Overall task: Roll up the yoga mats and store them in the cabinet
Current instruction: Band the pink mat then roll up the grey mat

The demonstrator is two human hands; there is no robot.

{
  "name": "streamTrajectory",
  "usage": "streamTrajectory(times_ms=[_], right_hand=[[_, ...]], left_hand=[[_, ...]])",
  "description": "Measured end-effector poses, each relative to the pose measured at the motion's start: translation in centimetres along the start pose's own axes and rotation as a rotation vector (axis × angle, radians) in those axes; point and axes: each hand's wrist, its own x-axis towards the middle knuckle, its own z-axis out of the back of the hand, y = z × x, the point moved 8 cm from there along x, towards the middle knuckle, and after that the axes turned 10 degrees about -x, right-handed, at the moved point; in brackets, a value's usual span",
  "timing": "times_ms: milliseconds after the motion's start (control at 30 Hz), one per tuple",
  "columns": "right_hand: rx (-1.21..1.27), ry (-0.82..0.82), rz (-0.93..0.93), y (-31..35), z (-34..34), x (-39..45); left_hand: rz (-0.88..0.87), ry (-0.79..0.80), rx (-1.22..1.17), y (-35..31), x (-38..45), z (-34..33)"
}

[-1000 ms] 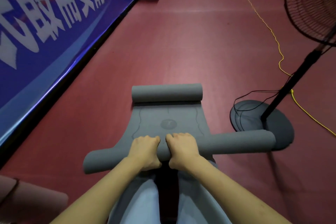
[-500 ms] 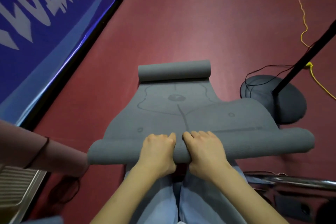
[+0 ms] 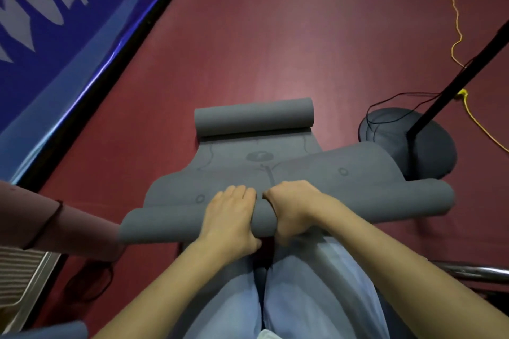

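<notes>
A grey yoga mat (image 3: 316,170) lies on the red floor in front of my knees, curled into a roll at its far end (image 3: 253,117). Its near end forms a thick roll (image 3: 165,224) that runs left to right across my lap. My left hand (image 3: 230,215) and my right hand (image 3: 294,208) sit side by side on the middle of this near roll, fingers curled over its top and gripping it. A flat stretch of mat with printed lines shows between the two rolls. No cabinet is in view.
A fan's dark round base (image 3: 413,143) and black pole (image 3: 454,82) stand right of the mat, with a black cord and a yellow cable (image 3: 457,36) on the floor. A blue banner (image 3: 55,36) lines the left. Another person's arm (image 3: 55,226) reaches in at left. A metal bar (image 3: 473,270) lies lower right.
The view has tipped down and closer. The near roll has come back toward my lap and more flat mat shows. Another person's arm has entered at left.
</notes>
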Motion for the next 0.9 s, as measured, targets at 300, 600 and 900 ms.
streamTrajectory(times_ms=[300,600,900], right_hand=[[-0.205,-0.591,-0.161,2.7,-0.7,-1.5],[-0.011,-0.023,-0.039,0.3,1.7,2.3],[-0.216,-0.528,-0.167,1.9,0.6,1.1]], left_hand=[[0.003,0.163,0.081,0.1,2.0,-0.1],[0.081,0.097,0.078,0.9,2.5,-0.1],[-0.021,0.201,0.17,0.9,4.0,1.2]])
